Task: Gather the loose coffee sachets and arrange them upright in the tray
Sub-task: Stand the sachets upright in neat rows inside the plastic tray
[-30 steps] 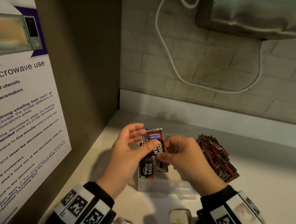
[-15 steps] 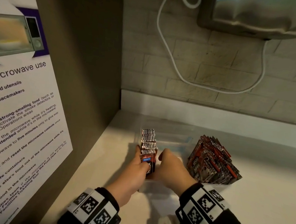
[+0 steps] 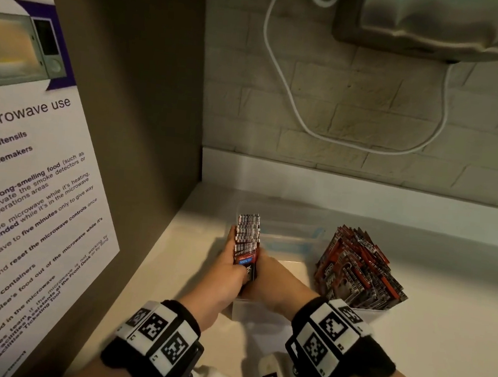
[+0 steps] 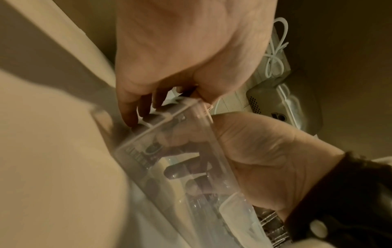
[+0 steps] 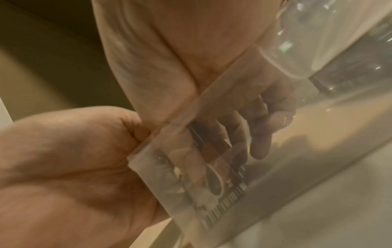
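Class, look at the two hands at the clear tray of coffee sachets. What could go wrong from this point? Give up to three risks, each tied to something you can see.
1. The left hand and right hand squeeze the upright row of sachets from both sides; on release the row may fan out or topple.
2. The clear tray looks light; pushing could slide it.
3. The right forearm passes close to the leaning stack of sachets, which a bump might spill.
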`<action>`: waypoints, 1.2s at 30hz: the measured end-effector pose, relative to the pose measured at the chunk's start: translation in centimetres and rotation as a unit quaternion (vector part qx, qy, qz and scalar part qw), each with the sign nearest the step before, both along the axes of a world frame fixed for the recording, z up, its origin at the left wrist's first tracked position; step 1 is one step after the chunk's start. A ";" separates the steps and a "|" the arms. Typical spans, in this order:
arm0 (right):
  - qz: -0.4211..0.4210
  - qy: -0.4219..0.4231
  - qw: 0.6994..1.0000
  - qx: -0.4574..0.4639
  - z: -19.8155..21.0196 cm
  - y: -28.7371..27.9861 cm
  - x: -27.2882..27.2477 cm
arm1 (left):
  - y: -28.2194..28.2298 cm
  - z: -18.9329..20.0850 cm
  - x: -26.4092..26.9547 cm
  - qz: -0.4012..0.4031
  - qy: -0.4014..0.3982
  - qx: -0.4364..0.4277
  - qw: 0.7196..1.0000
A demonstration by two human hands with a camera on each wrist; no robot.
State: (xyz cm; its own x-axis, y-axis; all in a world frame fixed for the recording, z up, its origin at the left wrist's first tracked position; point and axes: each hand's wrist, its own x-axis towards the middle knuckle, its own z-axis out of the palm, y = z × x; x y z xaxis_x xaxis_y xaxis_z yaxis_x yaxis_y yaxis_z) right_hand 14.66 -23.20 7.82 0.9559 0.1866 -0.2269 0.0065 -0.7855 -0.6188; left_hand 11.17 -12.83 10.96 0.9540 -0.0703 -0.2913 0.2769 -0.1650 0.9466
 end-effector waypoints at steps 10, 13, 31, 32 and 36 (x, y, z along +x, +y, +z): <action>0.026 0.050 0.997 0.048 2.6 -0.4 -1.3 | 0.4 -0.6 0.4 0.003 0.038 -0.027 0.999; 0.022 0.059 0.996 0.069 3.3 -0.7 -1.7 | 0.6 -0.9 0.8 -0.001 0.050 -0.041 0.998; -0.207 -0.142 0.959 0.130 12.7 -12.9 -5.0 | -7.1 3.1 -0.6 -0.220 -0.110 0.059 0.967; -0.183 -0.115 0.970 0.112 12.6 -13.5 -5.1 | -7.9 2.5 -0.2 -0.246 -0.081 0.087 0.962; -0.041 -0.009 0.999 -0.029 11.1 -15.7 -5.3 | -10.0 1.2 1.5 -0.295 -0.016 0.175 0.939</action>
State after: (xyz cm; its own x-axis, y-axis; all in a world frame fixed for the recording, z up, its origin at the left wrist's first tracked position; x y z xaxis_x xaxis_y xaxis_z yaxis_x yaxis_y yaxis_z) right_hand 9.39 -38.89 18.96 0.9714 0.0940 -0.2182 -0.0496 -0.8180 -0.5731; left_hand 12.65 -22.83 12.19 0.7883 -0.4940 -0.3667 0.0124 -0.5832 0.8122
